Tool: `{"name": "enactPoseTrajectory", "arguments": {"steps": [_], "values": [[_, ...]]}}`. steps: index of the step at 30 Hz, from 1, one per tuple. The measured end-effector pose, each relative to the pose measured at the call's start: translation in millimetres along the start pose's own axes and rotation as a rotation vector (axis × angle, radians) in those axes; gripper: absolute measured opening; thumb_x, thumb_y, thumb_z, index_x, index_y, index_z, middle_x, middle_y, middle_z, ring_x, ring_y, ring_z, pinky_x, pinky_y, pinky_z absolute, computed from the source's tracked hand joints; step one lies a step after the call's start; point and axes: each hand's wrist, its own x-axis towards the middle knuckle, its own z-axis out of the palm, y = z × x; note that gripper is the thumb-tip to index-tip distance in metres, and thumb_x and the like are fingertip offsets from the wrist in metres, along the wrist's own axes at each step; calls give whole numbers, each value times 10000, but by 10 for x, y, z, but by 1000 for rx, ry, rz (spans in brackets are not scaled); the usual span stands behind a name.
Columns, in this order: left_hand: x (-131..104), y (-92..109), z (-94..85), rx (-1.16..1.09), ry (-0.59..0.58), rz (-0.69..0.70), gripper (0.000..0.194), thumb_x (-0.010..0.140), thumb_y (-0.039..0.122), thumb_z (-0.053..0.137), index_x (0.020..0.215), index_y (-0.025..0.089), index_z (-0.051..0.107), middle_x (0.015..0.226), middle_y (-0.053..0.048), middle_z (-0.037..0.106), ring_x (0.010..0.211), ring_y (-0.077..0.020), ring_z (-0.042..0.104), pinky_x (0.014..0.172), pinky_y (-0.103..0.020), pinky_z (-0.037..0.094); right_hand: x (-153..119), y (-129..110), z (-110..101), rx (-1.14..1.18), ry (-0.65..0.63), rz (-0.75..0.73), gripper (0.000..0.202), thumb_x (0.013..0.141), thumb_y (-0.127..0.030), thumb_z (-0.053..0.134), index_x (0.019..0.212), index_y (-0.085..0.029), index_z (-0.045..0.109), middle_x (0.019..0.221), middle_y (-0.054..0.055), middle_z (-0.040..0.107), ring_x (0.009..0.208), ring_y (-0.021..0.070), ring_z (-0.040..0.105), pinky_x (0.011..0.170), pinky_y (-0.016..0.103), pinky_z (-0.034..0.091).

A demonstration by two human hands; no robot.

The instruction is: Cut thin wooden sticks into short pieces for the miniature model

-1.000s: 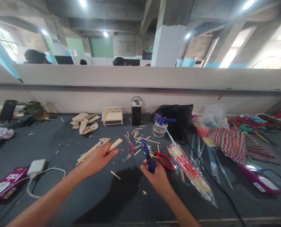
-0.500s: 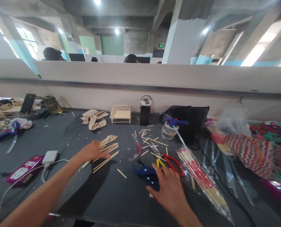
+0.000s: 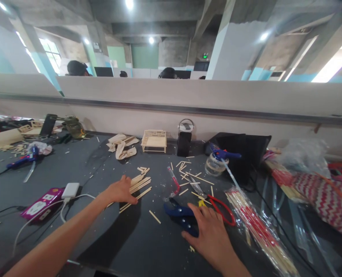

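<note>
My left hand [image 3: 121, 191] rests over a bundle of thin wooden sticks [image 3: 140, 184]. Its thumb is stretched away from the other fingers, whose tips are partly hidden behind the hand. A blue hand cutter [image 3: 179, 211] lies on the dark desk, its handles between the thumb and fingers of my right hand [image 3: 210, 229]. Just beyond that hand are red-handled scissors or pliers [image 3: 223, 207] and a small yellow-handled tool [image 3: 201, 203]. One loose stick [image 3: 155, 216] lies between my hands. More short sticks [image 3: 185, 173] are scattered farther back.
A small wooden model bed [image 3: 154, 141] stands by the partition, beside crumpled cloth [image 3: 122, 146] and a black phone [image 3: 184, 143]. A blue glue gun [image 3: 225, 154] sits on a jar [image 3: 214, 167]. Bagged sticks [image 3: 257, 227] lie right; a purple power strip [image 3: 42, 204] with cables lies left.
The view has swung left, so most things appear farther right. The blue cutter has shifted slightly left on the desk along with my right hand. My left hand has drawn slightly nearer over the sticks.
</note>
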Motion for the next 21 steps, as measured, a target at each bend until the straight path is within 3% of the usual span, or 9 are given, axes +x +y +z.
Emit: {"name": "enactPoseTrajectory", "arguments": {"steps": [6,11,15,17,21], "values": [[-20,170,137,79,17,45,351,648,309,564,912,102,670,1009,-199,652,854,-310,662,689,-345,506,383,-281,-126,-46,-10,-8,648,663,-480,702,1248,-242,561,1047,108,624,1014,314,545,889,433,355],[-69,217,268,61,127,5,238,692,214,518,862,129,662,1002,-185,648,875,-289,659,711,-334,495,564,-366,-62,-124,-21,24,657,653,-495,710,1228,-207,578,1035,138,632,973,321,560,855,431,356],[-83,48,227,-44,241,-35,187,744,169,449,844,170,606,916,-127,665,844,-236,654,689,-298,473,600,-333,2,-151,-24,17,669,635,-511,722,1216,-208,581,1019,132,635,969,319,558,854,426,345],[-90,-100,144,-207,297,-68,186,765,171,407,861,185,566,789,-67,653,746,-194,644,627,-267,458,632,-361,10,-137,-23,-18,666,629,-513,726,1204,-209,582,1033,129,631,986,317,552,857,417,341],[-174,-313,-80,-1037,439,-65,157,699,241,471,845,192,498,632,38,526,432,-99,467,433,-231,356,820,-664,44,-83,-32,-112,620,621,-519,729,1146,-217,596,1047,125,622,1009,310,540,862,407,333]]}}
